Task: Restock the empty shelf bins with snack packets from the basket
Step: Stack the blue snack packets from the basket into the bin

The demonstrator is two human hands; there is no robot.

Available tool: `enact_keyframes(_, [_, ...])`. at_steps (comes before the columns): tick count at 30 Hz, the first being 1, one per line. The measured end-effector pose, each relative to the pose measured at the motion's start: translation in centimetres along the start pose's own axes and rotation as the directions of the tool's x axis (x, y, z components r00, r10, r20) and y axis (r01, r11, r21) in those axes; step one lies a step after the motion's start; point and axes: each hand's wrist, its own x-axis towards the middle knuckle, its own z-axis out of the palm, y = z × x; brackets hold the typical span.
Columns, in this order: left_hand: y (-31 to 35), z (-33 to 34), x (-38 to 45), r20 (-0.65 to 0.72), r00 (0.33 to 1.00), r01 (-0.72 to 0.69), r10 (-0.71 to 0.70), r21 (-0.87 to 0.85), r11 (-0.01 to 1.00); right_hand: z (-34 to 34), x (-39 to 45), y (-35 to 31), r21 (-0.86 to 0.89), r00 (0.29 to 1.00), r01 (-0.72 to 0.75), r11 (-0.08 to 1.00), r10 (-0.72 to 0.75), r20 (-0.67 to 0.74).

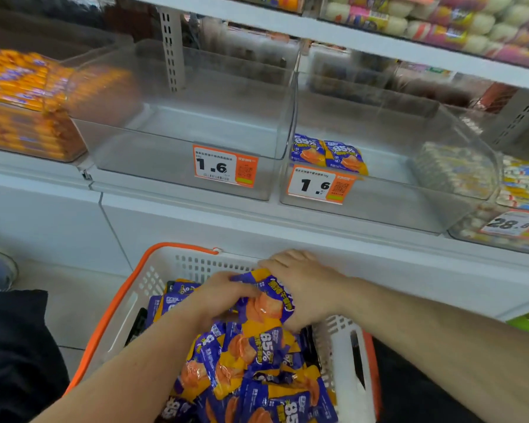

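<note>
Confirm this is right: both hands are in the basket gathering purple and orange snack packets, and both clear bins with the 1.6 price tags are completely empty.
One detail is wrong. The head view shows the right clear bin already has two snack packets behind its price tag; only the left clear bin is empty. The left hand and right hand are indeed gathering packets in the basket.

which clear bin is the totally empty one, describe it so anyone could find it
On the middle shelf, between the bin of orange sticks and the bin holding two purple packets, sits the empty bin. It alone holds nothing; its tag reads 1.6.
</note>
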Motion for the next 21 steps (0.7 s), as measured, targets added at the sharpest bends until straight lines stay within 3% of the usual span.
enact_keyframes(3, [2.2, 0.6, -1.1, 0.008, 0.994, -0.103, 0.106, -0.172, 0.980, -2.4, -1.5, 0.4, -0.077, 0.988, 0.018, 0.997, -0.029, -0.149])
enact_keyframes(9, [6.9, 2.6, -3.6, -0.119, 0.931, -0.364, 0.344, -0.311, 0.878, -6.7, -5.7, -1.5, -0.146, 0.907, -0.176, 0.973, 0.102, -0.409])
enact_keyframes(14, [10.9, 5.1, -4.5, -0.184, 0.864, -0.503, 0.468, -0.354, 0.789, -8.2, -7.7, -2.4, -0.191, 0.791, -0.356, 0.915, 0.186, -0.583])
enact_keyframes(17, [13.0, 7.2, -4.5, -0.183, 0.844, -0.535, 0.504, -0.359, 0.765, -9.2, -7.5, -1.0, -0.235, 0.704, -0.453, 0.860, 0.184, -0.686])
enact_keyframes(21, [16.2, 9.4, -3.7, -0.170, 0.794, -0.606, 0.583, -0.282, 0.744, -11.4, -7.2, 1.9, -0.301, 0.645, -0.534, 0.790, 0.151, -0.749])
